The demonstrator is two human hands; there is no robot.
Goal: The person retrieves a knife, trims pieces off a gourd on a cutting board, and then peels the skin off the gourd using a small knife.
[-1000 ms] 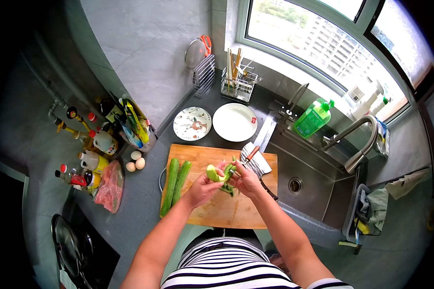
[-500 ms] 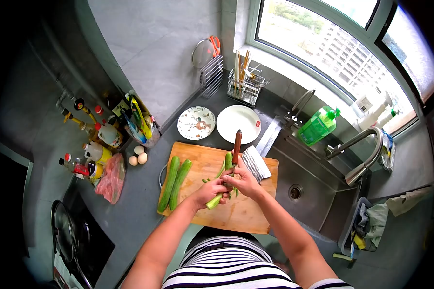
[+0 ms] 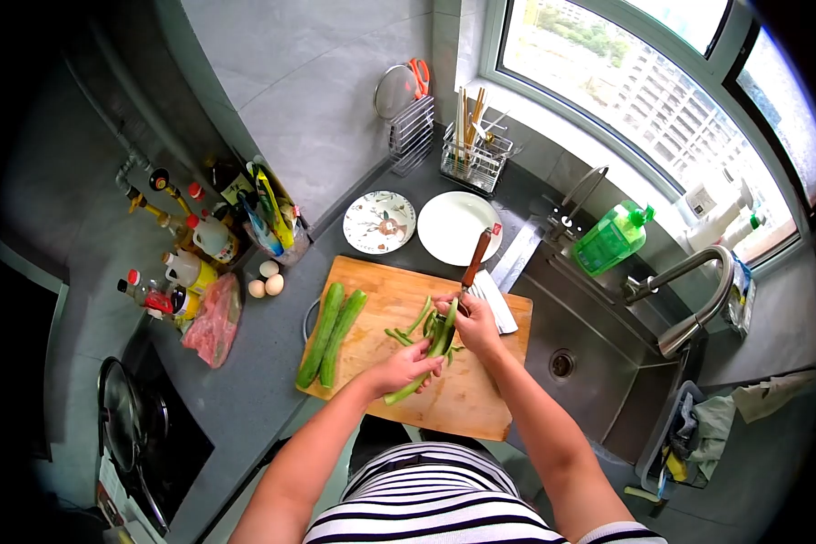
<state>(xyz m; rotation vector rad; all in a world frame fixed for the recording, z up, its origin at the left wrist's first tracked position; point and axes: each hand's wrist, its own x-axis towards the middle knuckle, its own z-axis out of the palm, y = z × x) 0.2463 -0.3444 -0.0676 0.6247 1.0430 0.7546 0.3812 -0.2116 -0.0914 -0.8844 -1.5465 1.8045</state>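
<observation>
My left hand (image 3: 410,369) is wrapped round the lower part of a green cucumber (image 3: 440,342), which slants over the wooden cutting board (image 3: 462,405). Closed round a peeler with a brown wooden handle (image 3: 477,260), my right hand (image 3: 470,317) is at the cucumber's upper end; the handle points up and away. Green peel strips (image 3: 412,332) lie on the board beside my hands. Two whole cucumbers (image 3: 334,334) rest side by side on the board's left part. A striped white cloth or blade (image 3: 496,304) lies at its right edge, partly hidden.
Behind the board stand a patterned plate (image 3: 379,222) and a white plate (image 3: 453,228). The sink (image 3: 571,317) is on the right, with a green soap bottle (image 3: 612,238) behind it. Eggs (image 3: 266,281), bagged meat (image 3: 216,319) and bottles are on the left, near a black pan (image 3: 131,417).
The peeler has moved from lying low between my hands to the cucumber's upper end, its handle now tilted right. My right hand has moved up and right, and the view has shifted slightly.
</observation>
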